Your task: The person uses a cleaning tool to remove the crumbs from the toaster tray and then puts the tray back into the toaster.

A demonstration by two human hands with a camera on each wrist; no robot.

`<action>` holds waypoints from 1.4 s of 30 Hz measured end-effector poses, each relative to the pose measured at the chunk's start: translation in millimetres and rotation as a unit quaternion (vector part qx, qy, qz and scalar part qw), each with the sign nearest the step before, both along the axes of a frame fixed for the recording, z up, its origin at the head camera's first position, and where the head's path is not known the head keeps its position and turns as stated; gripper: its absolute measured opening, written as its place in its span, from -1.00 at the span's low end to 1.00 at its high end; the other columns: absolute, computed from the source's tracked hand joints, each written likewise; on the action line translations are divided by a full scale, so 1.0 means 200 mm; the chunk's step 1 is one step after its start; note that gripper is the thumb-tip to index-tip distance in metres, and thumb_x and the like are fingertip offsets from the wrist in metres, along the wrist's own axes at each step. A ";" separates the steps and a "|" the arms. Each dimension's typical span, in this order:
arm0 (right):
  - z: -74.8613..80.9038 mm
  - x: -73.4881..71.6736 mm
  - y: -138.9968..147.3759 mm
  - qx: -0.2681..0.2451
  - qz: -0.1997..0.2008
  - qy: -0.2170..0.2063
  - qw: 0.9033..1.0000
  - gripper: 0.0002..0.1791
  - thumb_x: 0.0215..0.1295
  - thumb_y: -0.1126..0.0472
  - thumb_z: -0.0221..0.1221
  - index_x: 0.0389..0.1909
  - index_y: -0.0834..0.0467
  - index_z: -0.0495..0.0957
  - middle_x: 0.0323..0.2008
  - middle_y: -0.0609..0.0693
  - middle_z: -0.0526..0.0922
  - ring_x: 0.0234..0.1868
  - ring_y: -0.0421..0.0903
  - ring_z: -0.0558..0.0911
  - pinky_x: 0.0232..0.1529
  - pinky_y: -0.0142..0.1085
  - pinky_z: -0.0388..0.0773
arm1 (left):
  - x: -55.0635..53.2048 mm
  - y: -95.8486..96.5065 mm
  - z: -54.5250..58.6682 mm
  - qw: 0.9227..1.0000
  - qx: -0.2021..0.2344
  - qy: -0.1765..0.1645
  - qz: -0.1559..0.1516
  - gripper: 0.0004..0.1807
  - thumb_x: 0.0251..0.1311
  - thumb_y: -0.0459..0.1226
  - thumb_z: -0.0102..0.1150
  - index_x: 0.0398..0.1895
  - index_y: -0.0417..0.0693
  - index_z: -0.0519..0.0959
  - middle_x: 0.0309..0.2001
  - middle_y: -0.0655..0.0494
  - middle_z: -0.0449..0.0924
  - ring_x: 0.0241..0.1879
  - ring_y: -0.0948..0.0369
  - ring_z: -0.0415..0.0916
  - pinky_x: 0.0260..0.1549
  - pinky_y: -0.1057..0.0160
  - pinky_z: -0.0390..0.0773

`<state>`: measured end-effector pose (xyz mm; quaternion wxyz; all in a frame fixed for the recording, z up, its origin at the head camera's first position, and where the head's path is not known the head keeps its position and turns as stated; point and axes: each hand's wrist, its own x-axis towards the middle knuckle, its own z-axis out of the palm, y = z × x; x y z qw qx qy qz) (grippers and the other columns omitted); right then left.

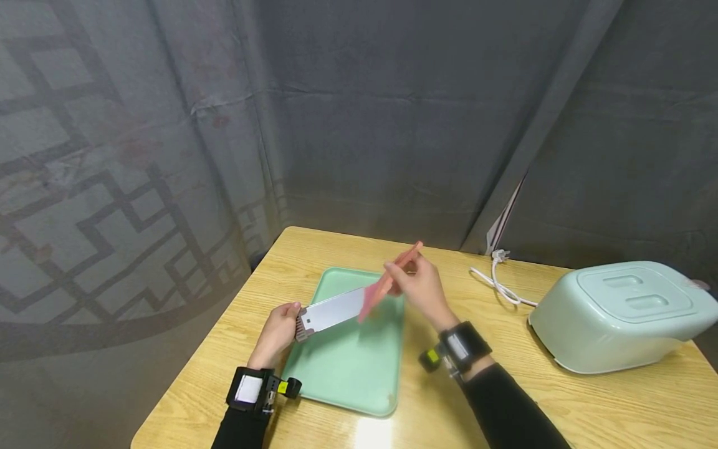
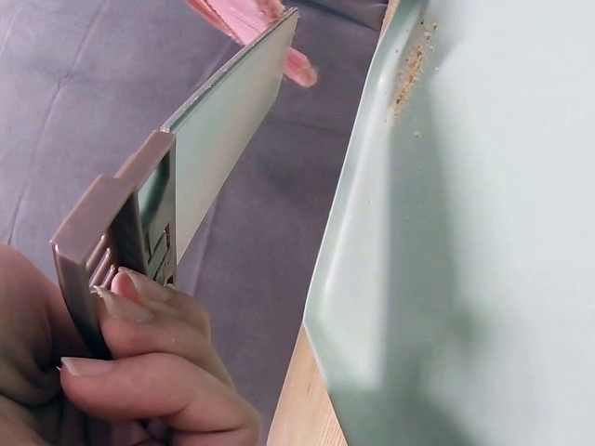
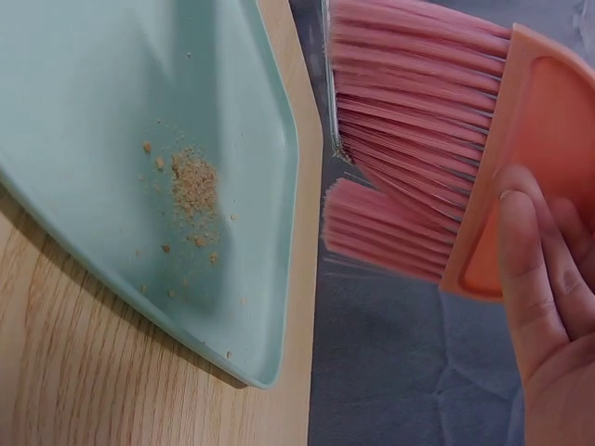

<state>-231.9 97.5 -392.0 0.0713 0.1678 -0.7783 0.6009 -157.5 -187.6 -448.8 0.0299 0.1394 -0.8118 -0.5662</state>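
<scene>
My left hand point(image 1: 278, 330) grips the brownish plastic end of a flat metal crumb tray point(image 1: 336, 310), holding it raised and tilted. The left wrist view shows the fingers point(image 2: 158, 390) curled on that slotted end. My right hand point(image 1: 421, 284) pinches an orange brush point(image 1: 392, 280) with pink bristles. In the right wrist view the bristles point(image 3: 418, 111) press against the crumb tray's edge and splay apart. Below both hands lies a mint green serving tray point(image 1: 359, 368). A small heap of brown crumbs point(image 3: 193, 186) lies on it, with loose bits around.
A mint green toaster point(image 1: 628, 318) with its lid on stands at the right of the wooden table point(image 1: 224, 374). Its white cord and plug point(image 1: 500, 255) lie near the back edge. Grey curtains point(image 1: 381, 125) hang behind and to the left.
</scene>
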 end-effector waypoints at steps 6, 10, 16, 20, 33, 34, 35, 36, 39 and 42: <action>-0.02 0.00 0.01 -0.002 -0.021 0.001 1.000 -0.65 0.39 -0.04 0.30 -0.19 0.17 0.50 -0.41 0.14 0.69 -0.59 0.04 0.67 -0.55 -0.16 0.64 | 0.00 0.00 0.00 1.000 -0.003 0.005 0.003 -0.56 0.62 -0.24 -0.23 0.03 -0.47 0.57 -0.23 -0.13 0.59 -0.26 0.08 0.47 -0.34 0.20 0.39; -0.03 0.00 0.02 -0.010 -0.031 -0.008 0.999 -0.62 0.39 -0.08 0.30 -0.19 0.18 0.51 -0.41 0.14 0.69 -0.60 0.04 0.67 -0.57 -0.15 0.64 | 0.00 0.01 0.01 1.000 0.000 0.003 0.007 -0.55 0.62 -0.24 -0.23 0.04 -0.47 0.57 -0.22 -0.14 0.59 -0.25 0.08 0.48 -0.34 0.20 0.40; -0.03 0.01 0.03 -0.013 -0.042 -0.021 0.999 -0.59 0.38 -0.11 0.28 -0.19 0.18 0.51 -0.43 0.11 0.70 -0.60 0.05 0.67 -0.59 -0.14 0.63 | 0.00 0.01 0.01 1.000 -0.009 -0.001 0.010 -0.56 0.62 -0.23 -0.23 0.01 -0.46 0.57 -0.28 -0.11 0.57 -0.32 0.10 0.46 -0.39 0.20 0.39; -0.03 0.01 0.03 -0.025 -0.046 -0.030 0.998 -0.61 0.39 -0.08 0.29 -0.18 0.18 0.50 -0.42 0.13 0.70 -0.61 0.05 0.67 -0.59 -0.13 0.63 | -0.01 0.00 0.01 1.000 -0.017 -0.006 0.011 -0.57 0.62 -0.23 -0.23 -0.01 -0.44 0.56 -0.30 -0.10 0.55 -0.34 0.10 0.43 -0.41 0.20 0.37; 0.00 0.02 0.04 -0.068 -0.050 -0.018 0.996 -0.56 0.39 -0.12 0.28 -0.16 0.20 0.47 -0.51 0.15 0.65 -0.63 0.00 0.68 -0.53 -0.01 0.65 | 0.00 0.01 0.02 1.000 -0.022 -0.007 0.014 -0.55 0.62 -0.22 -0.21 0.07 -0.47 0.55 -0.22 -0.17 0.59 -0.28 0.07 0.48 -0.39 0.21 0.40; 0.01 0.01 0.04 -0.071 -0.050 -0.016 0.996 -0.56 0.39 -0.11 0.28 -0.15 0.20 0.47 -0.51 0.14 0.65 -0.63 -0.01 0.68 -0.51 0.01 0.65 | 0.00 0.01 0.02 1.000 -0.021 -0.009 0.016 -0.55 0.62 -0.22 -0.21 0.07 -0.46 0.55 -0.22 -0.16 0.59 -0.27 0.07 0.47 -0.39 0.21 0.40; 0.01 0.01 0.03 -0.074 -0.049 -0.014 0.996 -0.57 0.40 -0.10 0.28 -0.15 0.21 0.48 -0.51 0.14 0.65 -0.63 -0.02 0.68 -0.51 0.02 0.65 | 0.00 0.01 0.02 1.000 -0.020 -0.009 0.015 -0.55 0.62 -0.22 -0.22 0.07 -0.46 0.55 -0.21 -0.16 0.59 -0.27 0.07 0.47 -0.39 0.21 0.40; 0.02 0.01 0.03 -0.078 -0.046 -0.012 0.996 -0.58 0.41 -0.08 0.28 -0.14 0.22 0.48 -0.51 0.14 0.66 -0.63 -0.03 0.69 -0.50 0.02 0.65 | 0.00 0.01 0.02 1.000 -0.019 -0.010 0.015 -0.55 0.62 -0.22 -0.22 0.07 -0.47 0.55 -0.21 -0.17 0.59 -0.26 0.07 0.47 -0.38 0.21 0.40; 0.05 0.01 0.01 -0.087 -0.035 0.000 0.996 -0.65 0.43 0.04 0.28 -0.09 0.27 0.50 -0.44 0.20 0.69 -0.62 -0.04 0.70 -0.51 0.02 0.65 | 0.00 0.01 0.01 1.000 -0.017 -0.011 0.012 -0.55 0.62 -0.21 -0.22 0.07 -0.46 0.54 -0.19 -0.17 0.59 -0.25 0.06 0.48 -0.37 0.21 0.41; 0.08 0.01 -0.02 -0.078 -0.019 0.008 0.997 -0.69 0.44 0.14 0.26 -0.02 0.31 0.52 -0.29 0.25 0.71 -0.54 -0.08 0.71 -0.48 -0.05 0.67 | 0.00 0.01 0.01 1.000 -0.020 -0.010 0.010 -0.54 0.63 -0.21 -0.22 0.08 -0.46 0.55 -0.19 -0.17 0.59 -0.25 0.06 0.48 -0.37 0.20 0.41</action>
